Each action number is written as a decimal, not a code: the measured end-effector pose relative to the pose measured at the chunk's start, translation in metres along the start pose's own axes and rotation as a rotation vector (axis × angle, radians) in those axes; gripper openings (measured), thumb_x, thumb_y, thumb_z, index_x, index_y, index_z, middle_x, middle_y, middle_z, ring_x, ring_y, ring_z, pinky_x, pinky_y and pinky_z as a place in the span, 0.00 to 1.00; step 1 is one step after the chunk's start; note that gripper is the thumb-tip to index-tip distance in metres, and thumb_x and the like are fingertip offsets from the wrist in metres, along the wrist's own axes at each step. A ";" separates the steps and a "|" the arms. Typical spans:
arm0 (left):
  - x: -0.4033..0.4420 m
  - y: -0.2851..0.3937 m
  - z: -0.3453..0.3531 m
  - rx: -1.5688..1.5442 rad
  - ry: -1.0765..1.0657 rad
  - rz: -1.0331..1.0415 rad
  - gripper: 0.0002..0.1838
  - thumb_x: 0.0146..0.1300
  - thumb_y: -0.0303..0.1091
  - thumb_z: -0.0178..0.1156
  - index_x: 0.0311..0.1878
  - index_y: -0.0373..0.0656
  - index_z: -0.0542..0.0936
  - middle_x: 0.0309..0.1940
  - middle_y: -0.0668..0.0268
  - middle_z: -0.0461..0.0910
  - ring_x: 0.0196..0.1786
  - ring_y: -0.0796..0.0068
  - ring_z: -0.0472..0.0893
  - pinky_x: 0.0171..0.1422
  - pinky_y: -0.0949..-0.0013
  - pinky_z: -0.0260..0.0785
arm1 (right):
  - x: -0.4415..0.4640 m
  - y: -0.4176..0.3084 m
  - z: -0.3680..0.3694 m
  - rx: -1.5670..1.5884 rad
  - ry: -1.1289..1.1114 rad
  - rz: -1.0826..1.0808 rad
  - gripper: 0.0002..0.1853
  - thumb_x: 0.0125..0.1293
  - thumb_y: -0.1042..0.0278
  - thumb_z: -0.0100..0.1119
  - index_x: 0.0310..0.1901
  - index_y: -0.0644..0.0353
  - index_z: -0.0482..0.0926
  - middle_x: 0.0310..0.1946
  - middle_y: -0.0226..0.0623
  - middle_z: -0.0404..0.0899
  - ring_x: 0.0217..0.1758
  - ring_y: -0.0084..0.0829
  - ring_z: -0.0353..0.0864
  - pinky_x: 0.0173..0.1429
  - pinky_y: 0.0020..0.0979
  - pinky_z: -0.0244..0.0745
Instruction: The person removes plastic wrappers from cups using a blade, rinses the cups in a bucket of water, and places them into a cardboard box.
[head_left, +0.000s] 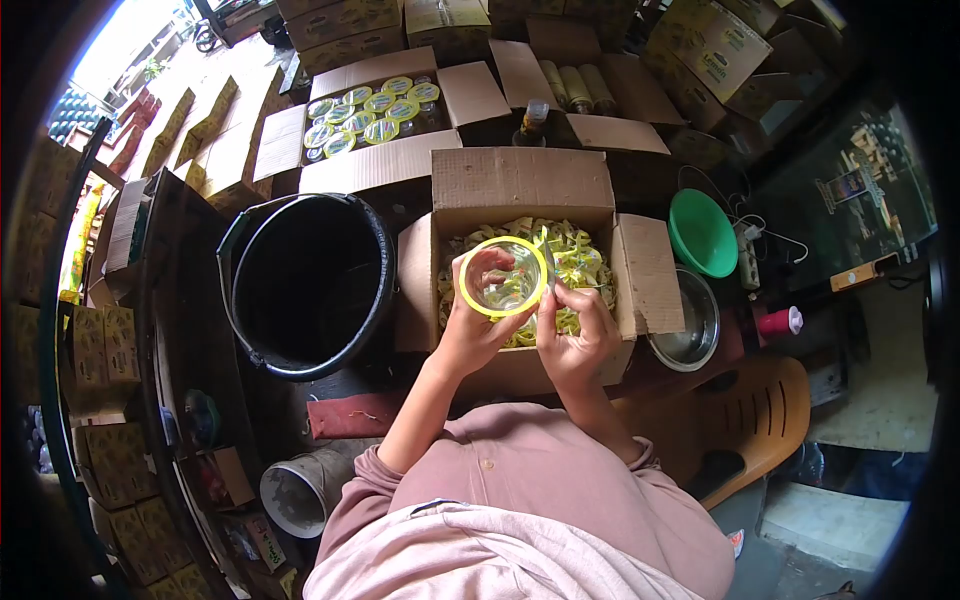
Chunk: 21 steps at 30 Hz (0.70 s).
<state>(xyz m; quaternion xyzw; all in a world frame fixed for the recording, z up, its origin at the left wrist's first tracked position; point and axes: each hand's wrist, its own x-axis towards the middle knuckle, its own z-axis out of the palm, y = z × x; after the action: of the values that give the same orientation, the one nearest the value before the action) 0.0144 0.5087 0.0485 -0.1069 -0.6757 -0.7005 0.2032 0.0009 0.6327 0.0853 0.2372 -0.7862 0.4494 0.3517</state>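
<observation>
A clear cup with a yellow rim is gripped by my left hand, its round top facing the camera. My right hand is at the cup's right edge, thumb and fingers pinched on a thin blade-like strip beside the rim. Below both hands stands an open cardboard box, holding many yellow-green strips.
A large black bucket stands left of the box. Behind are a carton of yellow-rimmed cups and a bottle. A green bowl, metal bowl and orange chair are at the right.
</observation>
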 end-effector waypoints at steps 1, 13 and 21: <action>0.000 0.001 -0.001 0.053 -0.015 0.010 0.35 0.48 0.24 0.66 0.58 0.42 0.59 0.50 0.62 0.62 0.55 0.69 0.68 0.55 0.66 0.65 | 0.003 0.000 -0.001 -0.008 0.003 -0.010 0.08 0.49 0.83 0.62 0.32 0.64 0.76 0.25 0.39 0.77 0.26 0.33 0.79 0.30 0.28 0.73; 0.004 0.004 -0.007 0.089 -0.092 0.007 0.33 0.46 0.22 0.66 0.56 0.39 0.61 0.49 0.61 0.61 0.53 0.67 0.69 0.54 0.67 0.66 | 0.007 0.002 -0.007 0.046 -0.025 0.033 0.07 0.48 0.82 0.62 0.31 0.64 0.76 0.26 0.40 0.78 0.28 0.33 0.80 0.33 0.27 0.73; 0.003 0.009 -0.011 0.170 -0.222 0.011 0.35 0.46 0.23 0.67 0.57 0.39 0.61 0.49 0.61 0.63 0.54 0.68 0.69 0.57 0.66 0.65 | 0.012 0.009 -0.005 0.063 -0.056 0.035 0.08 0.48 0.83 0.61 0.31 0.64 0.76 0.26 0.40 0.78 0.27 0.33 0.80 0.32 0.27 0.73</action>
<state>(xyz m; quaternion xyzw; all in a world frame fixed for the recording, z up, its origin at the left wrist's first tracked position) 0.0170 0.4969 0.0573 -0.1698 -0.7503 -0.6236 0.1391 -0.0108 0.6406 0.0914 0.2468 -0.7852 0.4732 0.3143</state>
